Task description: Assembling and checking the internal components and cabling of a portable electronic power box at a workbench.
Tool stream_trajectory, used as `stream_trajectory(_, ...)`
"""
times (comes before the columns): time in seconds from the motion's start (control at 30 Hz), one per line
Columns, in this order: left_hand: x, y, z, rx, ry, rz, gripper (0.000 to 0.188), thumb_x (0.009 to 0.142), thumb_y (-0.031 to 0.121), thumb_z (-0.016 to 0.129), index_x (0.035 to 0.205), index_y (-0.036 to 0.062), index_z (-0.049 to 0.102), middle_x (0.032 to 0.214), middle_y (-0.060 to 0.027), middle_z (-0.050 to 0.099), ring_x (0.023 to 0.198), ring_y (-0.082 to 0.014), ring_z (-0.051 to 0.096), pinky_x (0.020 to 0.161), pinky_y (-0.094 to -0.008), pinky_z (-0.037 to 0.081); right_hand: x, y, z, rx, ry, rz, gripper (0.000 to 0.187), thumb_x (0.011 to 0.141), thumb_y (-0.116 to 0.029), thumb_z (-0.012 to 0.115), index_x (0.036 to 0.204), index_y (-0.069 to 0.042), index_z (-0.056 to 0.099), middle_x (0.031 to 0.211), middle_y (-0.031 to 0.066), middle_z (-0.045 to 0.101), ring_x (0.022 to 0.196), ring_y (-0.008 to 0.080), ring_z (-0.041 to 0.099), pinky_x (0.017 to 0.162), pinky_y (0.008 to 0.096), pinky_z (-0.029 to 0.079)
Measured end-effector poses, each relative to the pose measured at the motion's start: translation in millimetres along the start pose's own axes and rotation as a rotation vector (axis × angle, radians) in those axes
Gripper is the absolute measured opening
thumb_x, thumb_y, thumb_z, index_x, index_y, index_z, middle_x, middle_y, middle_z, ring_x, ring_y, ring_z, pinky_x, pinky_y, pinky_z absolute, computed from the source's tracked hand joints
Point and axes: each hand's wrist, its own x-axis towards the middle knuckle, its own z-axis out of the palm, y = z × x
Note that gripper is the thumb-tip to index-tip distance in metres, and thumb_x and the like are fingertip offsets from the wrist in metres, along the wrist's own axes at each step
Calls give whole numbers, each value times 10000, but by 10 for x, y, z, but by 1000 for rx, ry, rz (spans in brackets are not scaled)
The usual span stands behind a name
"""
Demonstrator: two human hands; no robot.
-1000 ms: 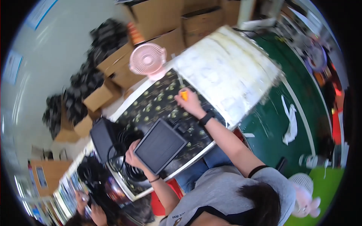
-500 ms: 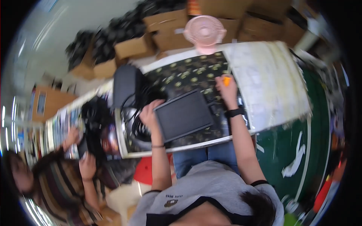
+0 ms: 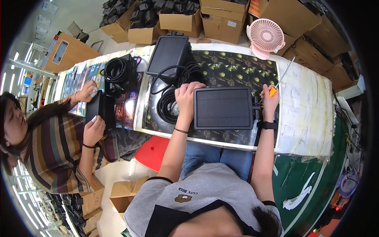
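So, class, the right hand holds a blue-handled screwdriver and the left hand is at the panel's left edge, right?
No: the head view shows the screwdriver's handle is orange. The right hand holds it; the left hand is at the left edge of the panel.

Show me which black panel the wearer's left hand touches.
The nearer panel, with the left hand at its left edge; the other panel is farther back, with no hand on it.

Panel (image 3: 223, 108) — matt; screwdriver shaft (image 3: 285, 72) — metal.

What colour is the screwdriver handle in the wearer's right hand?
The screwdriver handle is orange, best seen in the head view.
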Motion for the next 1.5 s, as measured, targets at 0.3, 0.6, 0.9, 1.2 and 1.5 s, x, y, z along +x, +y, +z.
stream_trajectory(0.3,13,-51,9,6,21,10,189,753,256,609,933,224,655,944,94,619,882,-124,551,784,-308,362,35,-1,54,20,-9,-26,211,918,-134,680,885,-99,475,680,0,540,574,68,517,521,200,408)
stream_trajectory(0.6,-48,-83,67,8,26,23,166,766,257,606,923,208,634,950,81,597,867,-140,540,758,-316,375,104,141,-66,-42,-32,-51,218,930,-172,672,872,-110,472,664,-13,521,581,64,513,514,185,397)
stream_trajectory(0.9,-55,-101,58,19,39,39,143,779,250,596,910,205,630,914,80,580,859,-128,533,757,-310,373,117,141,-19,0,-34,-48,208,925,-155,675,888,-103,477,667,-4,521,582,68,509,525,189,397)
stream_trajectory(1.2,-72,-104,64,26,25,35,145,782,251,595,918,211,627,913,82,570,857,-125,528,762,-310,370,111,123,-16,-28,-38,-57,221,925,-168,678,875,-105,472,667,-4,522,573,66,501,525,186,396)
stream_trajectory(1.5,-80,-103,66,29,34,45,138,784,259,599,910,212,628,907,83,569,851,-121,527,759,-309,368,105,126,-19,-25,-30,-62,221,924,-171,680,871,-105,476,665,-5,523,566,64,496,517,186,391)
